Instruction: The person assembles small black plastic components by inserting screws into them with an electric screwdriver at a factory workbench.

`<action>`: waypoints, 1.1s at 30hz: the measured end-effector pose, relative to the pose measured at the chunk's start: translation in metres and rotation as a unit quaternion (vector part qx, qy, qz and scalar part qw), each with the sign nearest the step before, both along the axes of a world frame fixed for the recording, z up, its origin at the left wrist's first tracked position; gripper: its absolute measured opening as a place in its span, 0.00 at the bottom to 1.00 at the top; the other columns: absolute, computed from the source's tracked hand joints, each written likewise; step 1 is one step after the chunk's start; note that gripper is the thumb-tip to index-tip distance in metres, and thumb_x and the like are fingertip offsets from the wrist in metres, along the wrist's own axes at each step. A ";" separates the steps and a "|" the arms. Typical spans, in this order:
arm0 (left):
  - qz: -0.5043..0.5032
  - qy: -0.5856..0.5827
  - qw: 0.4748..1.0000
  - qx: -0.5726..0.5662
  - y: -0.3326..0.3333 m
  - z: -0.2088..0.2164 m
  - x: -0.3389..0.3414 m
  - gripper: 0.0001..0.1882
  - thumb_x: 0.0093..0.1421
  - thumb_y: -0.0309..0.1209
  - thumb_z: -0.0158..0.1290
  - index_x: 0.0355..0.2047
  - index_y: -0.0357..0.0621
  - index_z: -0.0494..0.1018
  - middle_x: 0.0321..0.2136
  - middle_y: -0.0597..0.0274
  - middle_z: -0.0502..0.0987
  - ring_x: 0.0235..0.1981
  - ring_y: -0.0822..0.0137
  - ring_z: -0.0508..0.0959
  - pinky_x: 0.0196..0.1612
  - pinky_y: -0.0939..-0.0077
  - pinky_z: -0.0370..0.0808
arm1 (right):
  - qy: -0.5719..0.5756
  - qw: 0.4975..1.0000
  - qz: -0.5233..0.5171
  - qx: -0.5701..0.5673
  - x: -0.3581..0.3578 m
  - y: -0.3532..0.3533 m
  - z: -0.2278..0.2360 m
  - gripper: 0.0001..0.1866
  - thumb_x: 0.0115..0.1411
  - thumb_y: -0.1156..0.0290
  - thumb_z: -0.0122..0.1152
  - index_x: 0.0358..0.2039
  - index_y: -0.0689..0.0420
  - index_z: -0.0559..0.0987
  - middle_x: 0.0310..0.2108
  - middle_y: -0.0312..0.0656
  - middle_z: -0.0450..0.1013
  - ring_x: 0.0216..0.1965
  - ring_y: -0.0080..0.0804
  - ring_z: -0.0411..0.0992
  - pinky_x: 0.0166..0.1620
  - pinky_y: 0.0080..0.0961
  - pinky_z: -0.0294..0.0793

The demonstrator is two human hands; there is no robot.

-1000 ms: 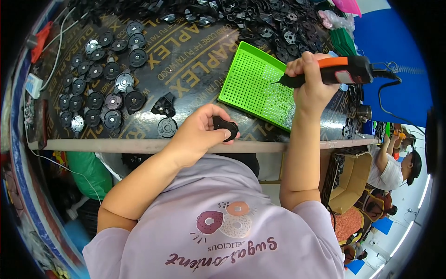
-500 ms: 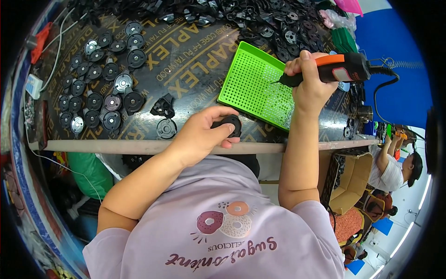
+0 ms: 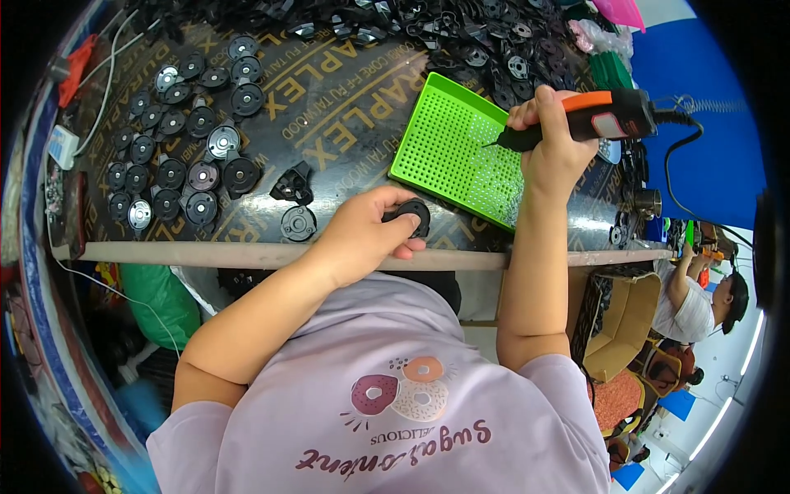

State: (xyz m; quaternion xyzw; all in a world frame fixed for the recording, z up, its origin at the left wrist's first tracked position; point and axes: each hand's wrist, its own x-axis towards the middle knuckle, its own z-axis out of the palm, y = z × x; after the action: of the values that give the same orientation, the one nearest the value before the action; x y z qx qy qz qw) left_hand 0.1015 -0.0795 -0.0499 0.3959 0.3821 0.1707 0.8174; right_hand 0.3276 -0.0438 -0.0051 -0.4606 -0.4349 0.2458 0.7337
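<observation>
My left hand (image 3: 372, 229) is closed round a small black round plastic part (image 3: 415, 216), thumb on top, just above the table's front edge. In my right hand (image 3: 559, 148) is a black and orange electric screwdriver (image 3: 613, 114), gripped round its body. Its thin bit points left over the green perforated tray (image 3: 409, 169), whose holes on the right side hold many tiny silvery screws. Left of my left hand lie a grey round disc part (image 3: 298, 223) and a black angular part (image 3: 292, 183).
Many round black assemblies (image 3: 202, 122) lie grouped at the table's left. A heap of loose black parts (image 3: 494, 41) fills the far side. The screwdriver's cable (image 3: 687, 148) runs off to the right. An open cardboard box (image 3: 621, 321) stands below the right edge; a person (image 3: 699, 305) sits beyond.
The view has shifted slightly. Both hands keep their grips, and the screwdriver's tip stays above the green tray with almost no movement.
</observation>
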 end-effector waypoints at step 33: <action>0.013 -0.017 1.000 0.005 -0.001 -0.002 0.001 0.13 0.61 0.25 0.50 0.46 0.32 0.71 0.32 0.59 0.77 0.29 0.73 0.80 0.27 0.83 0.77 | -0.014 0.947 0.314 0.070 -0.069 -0.056 0.015 0.13 0.49 0.86 0.59 0.28 0.58 0.65 0.19 0.40 0.68 0.19 0.25 0.66 0.27 0.25 0.73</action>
State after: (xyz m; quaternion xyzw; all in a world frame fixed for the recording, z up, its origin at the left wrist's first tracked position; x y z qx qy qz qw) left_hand 0.1023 -0.0801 -0.0517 0.3921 0.3719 0.1900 0.8197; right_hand 0.2581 -0.0996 0.0094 -0.2516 -0.5838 0.4265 0.6434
